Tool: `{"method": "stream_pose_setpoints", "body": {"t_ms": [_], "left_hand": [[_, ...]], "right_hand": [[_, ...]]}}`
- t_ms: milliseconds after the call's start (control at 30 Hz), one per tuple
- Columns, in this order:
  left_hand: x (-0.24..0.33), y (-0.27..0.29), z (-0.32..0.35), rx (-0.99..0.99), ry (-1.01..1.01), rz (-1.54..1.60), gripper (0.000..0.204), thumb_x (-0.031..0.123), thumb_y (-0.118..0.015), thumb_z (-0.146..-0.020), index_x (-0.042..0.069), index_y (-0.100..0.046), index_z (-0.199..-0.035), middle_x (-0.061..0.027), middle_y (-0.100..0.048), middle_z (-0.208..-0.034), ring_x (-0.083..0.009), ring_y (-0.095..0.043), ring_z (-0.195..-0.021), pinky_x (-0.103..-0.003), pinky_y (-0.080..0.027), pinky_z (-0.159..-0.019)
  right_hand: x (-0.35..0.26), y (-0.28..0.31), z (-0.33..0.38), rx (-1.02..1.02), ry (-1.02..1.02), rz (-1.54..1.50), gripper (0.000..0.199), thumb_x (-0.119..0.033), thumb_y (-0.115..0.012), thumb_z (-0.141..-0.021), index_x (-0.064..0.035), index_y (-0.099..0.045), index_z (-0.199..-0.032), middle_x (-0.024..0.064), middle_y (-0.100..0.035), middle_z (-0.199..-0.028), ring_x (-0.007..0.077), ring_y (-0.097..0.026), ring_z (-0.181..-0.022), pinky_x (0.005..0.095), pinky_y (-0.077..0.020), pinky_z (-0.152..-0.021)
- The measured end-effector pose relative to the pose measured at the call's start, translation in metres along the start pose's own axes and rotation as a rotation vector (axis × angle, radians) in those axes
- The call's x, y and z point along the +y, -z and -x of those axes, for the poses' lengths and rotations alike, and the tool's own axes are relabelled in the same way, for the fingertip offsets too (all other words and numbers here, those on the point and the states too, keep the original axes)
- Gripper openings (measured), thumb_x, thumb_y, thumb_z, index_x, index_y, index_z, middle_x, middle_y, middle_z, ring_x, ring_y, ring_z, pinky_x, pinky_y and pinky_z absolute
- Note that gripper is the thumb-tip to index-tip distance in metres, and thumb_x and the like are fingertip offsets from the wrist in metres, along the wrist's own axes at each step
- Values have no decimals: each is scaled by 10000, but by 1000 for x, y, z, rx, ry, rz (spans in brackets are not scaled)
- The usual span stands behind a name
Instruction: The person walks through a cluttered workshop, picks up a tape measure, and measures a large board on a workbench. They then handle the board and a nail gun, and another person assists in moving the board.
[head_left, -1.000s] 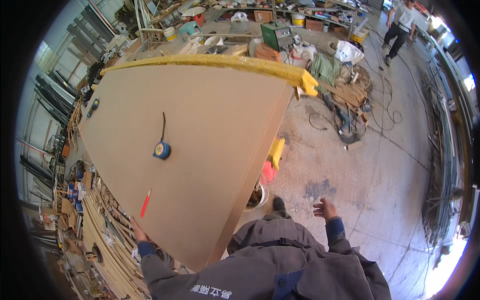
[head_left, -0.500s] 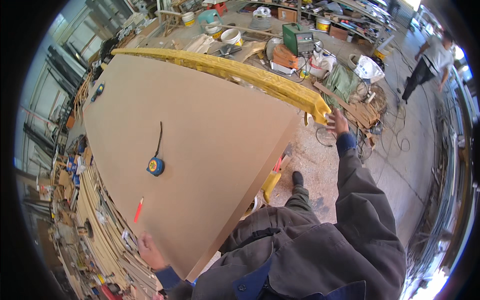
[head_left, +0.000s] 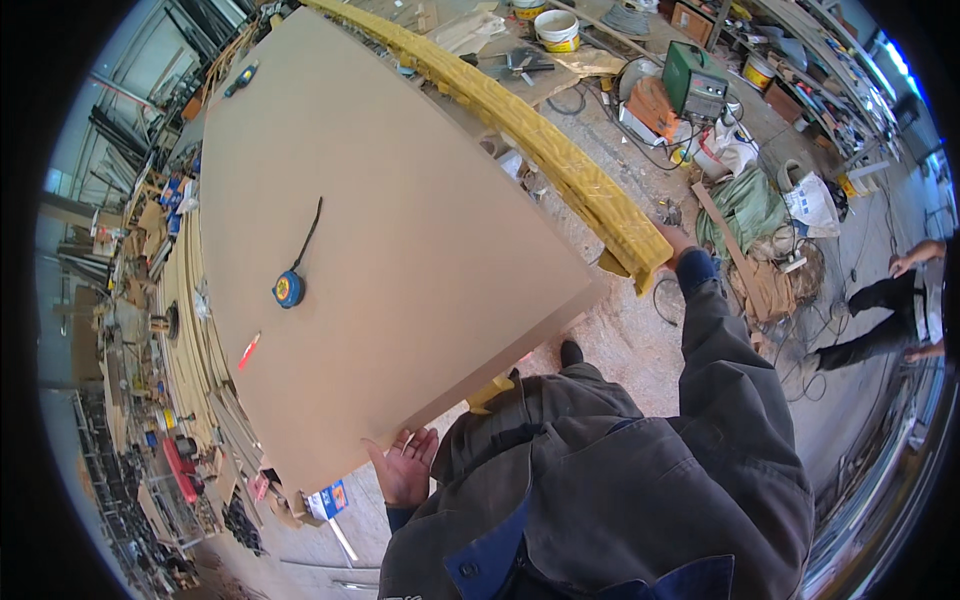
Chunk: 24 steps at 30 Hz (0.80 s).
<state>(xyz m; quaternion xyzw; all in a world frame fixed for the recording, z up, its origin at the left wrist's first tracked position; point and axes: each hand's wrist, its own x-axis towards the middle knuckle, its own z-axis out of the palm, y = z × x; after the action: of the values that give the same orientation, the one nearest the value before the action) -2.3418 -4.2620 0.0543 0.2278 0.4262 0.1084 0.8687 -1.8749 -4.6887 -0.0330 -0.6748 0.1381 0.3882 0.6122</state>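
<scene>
A large flat brown board [head_left: 400, 230] lies in front of me. My left hand [head_left: 403, 465] is at its near edge, palm up and fingers spread, the fingertips against the edge. Along the far right side runs a long bar wrapped in yellow film [head_left: 560, 150], with a gap between it and the board. My right hand [head_left: 679, 245] grips the near end of this bar from its outer side; its fingers are mostly hidden behind the bar. On the board rest a blue tape measure [head_left: 289, 289] with a dark strap, a red pencil [head_left: 249, 351] and a small blue-black tool [head_left: 241, 80].
Long wooden strips [head_left: 185, 310] and clutter line the left. Beyond the bar stand a green machine [head_left: 694, 82], a white bucket [head_left: 557, 31] and a green cloth heap [head_left: 745, 210]. Cables cross the floor at right, where another person [head_left: 900, 310] walks.
My left hand has gone from the board's left near side to its near edge and turned palm up. My right hand has closed in on the bar's end. The other person has come nearer.
</scene>
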Motion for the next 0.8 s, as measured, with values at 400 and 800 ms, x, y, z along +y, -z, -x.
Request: {"method": "stream_pose_setpoints", "body": {"t_ms": [400, 800], "left_hand": [[-27, -21, -37, 163, -435, 276, 909, 745, -628, -796, 53, -481, -1367, -125, -506, -1374, -272, -469, -1291, -489, -387, -1111], [-29, -38, -31, 222, -399, 295, 948, 741, -660, -774, 54, -456, -1395, -145, -481, -1403, -304, -459, -1292, -521, -413, -1067]], "right_hand": [[60, -34, -18, 90, 666, 820, 468, -354, -575, -967, -27, -579, -1302, 118, -697, -1123, 223, -657, -998, 354, -510, -866], [59, -76, 0, -27, 315, -149, 342, -272, -512, -1018, -22, -637, -1216, 66, -674, -1116, 121, -621, -997, 290, -491, -842]]}}
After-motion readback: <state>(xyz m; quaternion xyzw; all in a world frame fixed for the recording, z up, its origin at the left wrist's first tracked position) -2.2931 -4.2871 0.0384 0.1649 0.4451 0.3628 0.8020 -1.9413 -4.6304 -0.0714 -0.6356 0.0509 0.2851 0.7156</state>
